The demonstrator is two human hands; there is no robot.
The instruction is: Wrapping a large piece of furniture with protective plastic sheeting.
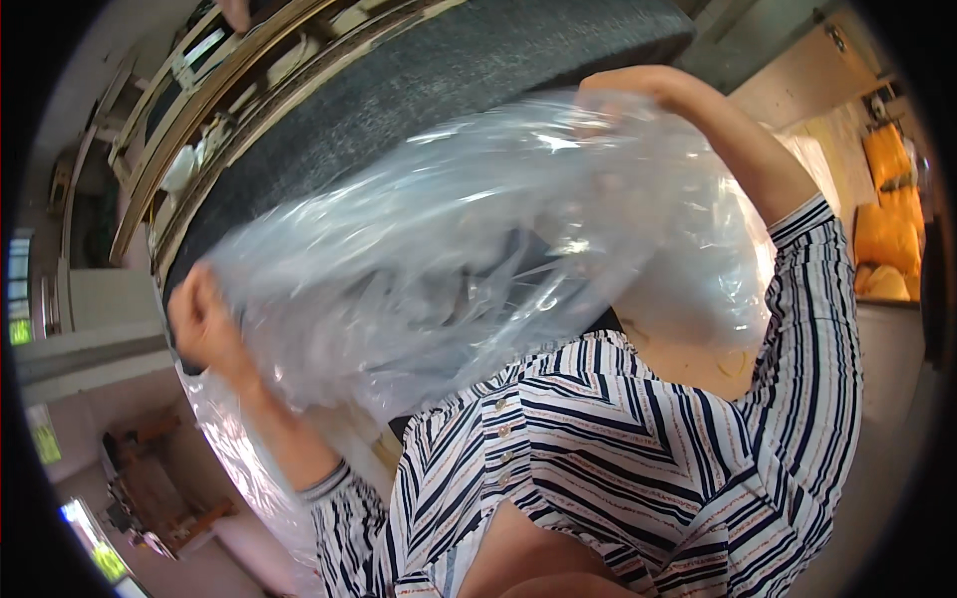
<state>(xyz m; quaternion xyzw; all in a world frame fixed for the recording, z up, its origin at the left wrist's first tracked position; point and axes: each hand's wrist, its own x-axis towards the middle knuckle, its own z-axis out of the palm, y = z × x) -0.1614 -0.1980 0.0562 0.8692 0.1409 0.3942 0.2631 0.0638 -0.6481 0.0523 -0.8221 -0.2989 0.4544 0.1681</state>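
Note:
A large sheet of clear plastic film [429,239] stretches between my two hands, creased and shiny, in front of my striped shirt. At the left, my left hand [204,314] is closed on the film's edge, the fingers curled in. My right hand [623,95] is raised at the far right end and grips the film too, its fingers partly hidden behind the plastic. Beyond the film lies a long dark grey upholstered piece [429,95], with the sheet partly over its near side. More of the film hangs down at the left and right.
Behind the grey piece runs a wooden frame [214,90] with slats and scraps in it. Part of another person's hand [235,14] shows at the top. Orange cushion-like items [887,219] lie at the right. A brown wooden piece of furniture [159,493] stands at the lower left.

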